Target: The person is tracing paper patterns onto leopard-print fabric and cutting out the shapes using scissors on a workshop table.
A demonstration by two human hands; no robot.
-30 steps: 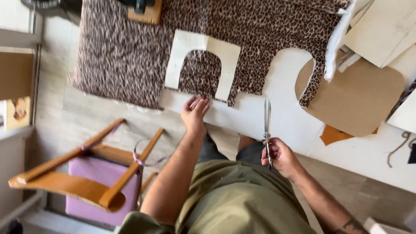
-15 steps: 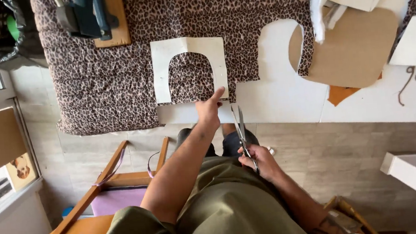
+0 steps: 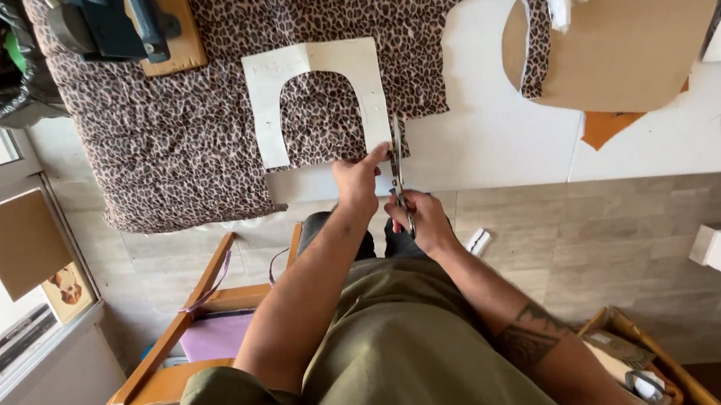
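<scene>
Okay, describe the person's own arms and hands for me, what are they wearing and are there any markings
Both arms are bare from hand to upper arm. The left hand and right hand wear no gloves, and no rings or watch show. The right forearm carries a dark tattoo. Short olive-green sleeves belong to a loose olive-green top.

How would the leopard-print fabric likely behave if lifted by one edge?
The leopard-print fabric is probably floppy: it drapes over the table edge. Likely light, so it may slide; the left hand pins it beside the scissors.
</scene>
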